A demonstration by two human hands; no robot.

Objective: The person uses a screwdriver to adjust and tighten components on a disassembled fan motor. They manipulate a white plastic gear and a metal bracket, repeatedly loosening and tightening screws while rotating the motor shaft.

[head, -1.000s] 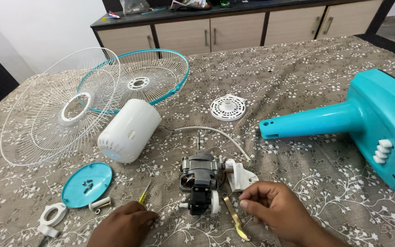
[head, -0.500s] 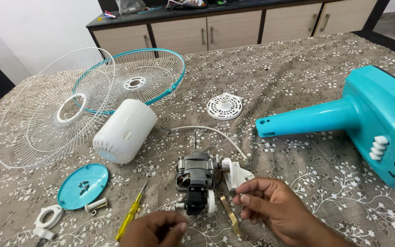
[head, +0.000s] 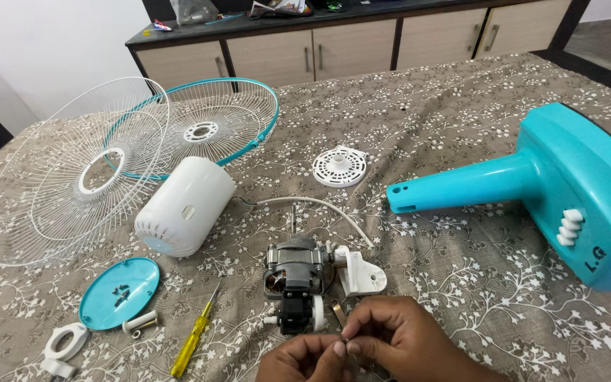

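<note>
My left hand (head: 300,359) and my right hand (head: 406,338) meet at the table's near edge, fingertips pinched together on a small metal part (head: 343,346) too tiny to make out. Just beyond them lies a fan motor (head: 295,272) with a black block at its near end. A white bracket (head: 361,272) and a white cable (head: 319,204) are attached to the motor. A brass strip (head: 337,312) shows between the motor and my right fingers. A yellow screwdriver (head: 192,339) lies loose to the left of my left hand.
A white motor cover (head: 185,205), a white grille (head: 51,184) and a teal-rimmed grille (head: 245,141) lie at the left. A teal cap (head: 104,304) holds screws, beside a white peg (head: 139,323) and ring clamp (head: 65,345). A vented disc (head: 339,166) sits mid-table, a teal fan base (head: 532,180) at right.
My left hand left the yellow screwdriver on the cloth and moved right to join my right hand. My right hand shifted slightly toward me with its fingers closing.
</note>
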